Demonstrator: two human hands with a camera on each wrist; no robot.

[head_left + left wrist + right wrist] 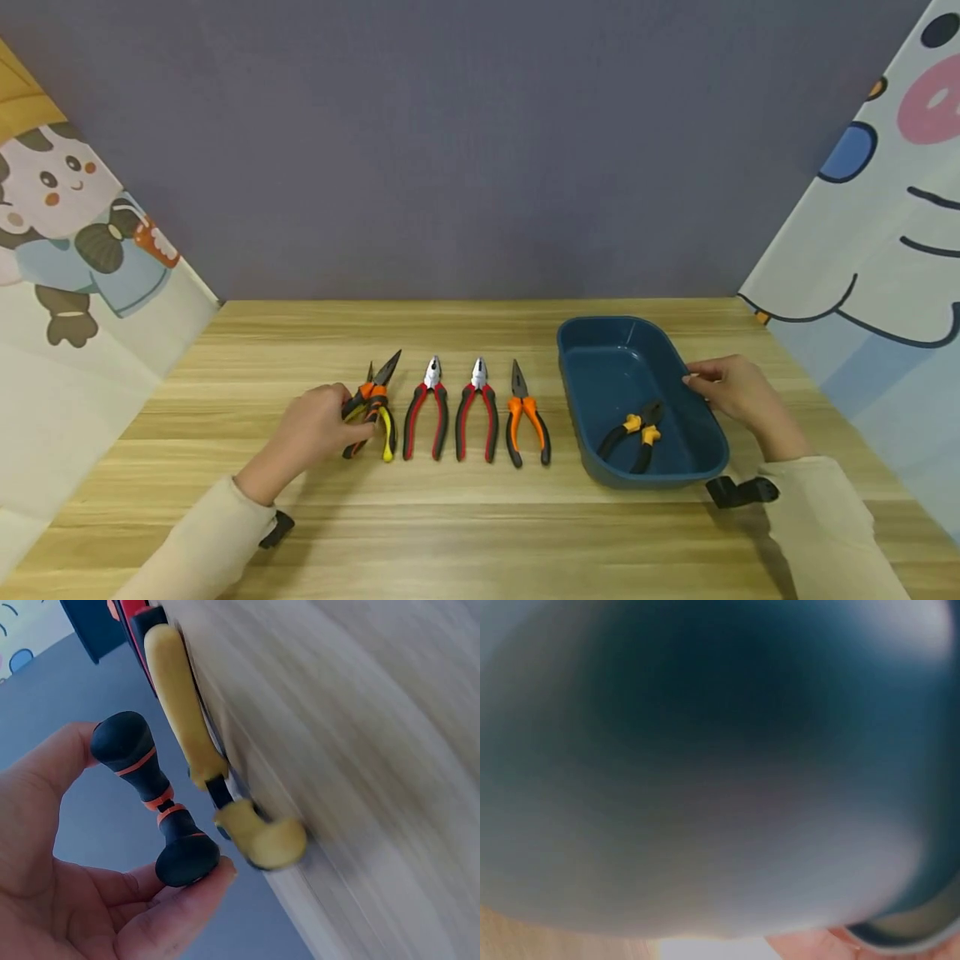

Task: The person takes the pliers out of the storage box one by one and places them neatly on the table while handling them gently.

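Observation:
My left hand (318, 429) pinches long-nose pliers (388, 367) by their black handles with orange bands, thumb on one handle and fingers on the other. The nose points away and to the right. Close below them lies another pair of pliers with yellow-and-black handles (176, 697), partly hidden in the head view. On the right, my right hand (742, 404) grips the right rim of a blue plastic basin (607, 371), fingers over the edge. Inside the basin lie pliers with black-and-yellow handles (643, 437). The right wrist view is mostly a blurred blue-grey surface.
Between the left hand and the basin lie two red-and-black pliers (408, 425) and orange-handled long-nose pliers (531, 408), in a row. A grey wall (480, 167) closes the back of the wooden table (450, 533). Cartoon-printed panels (862, 250) stand at both sides.

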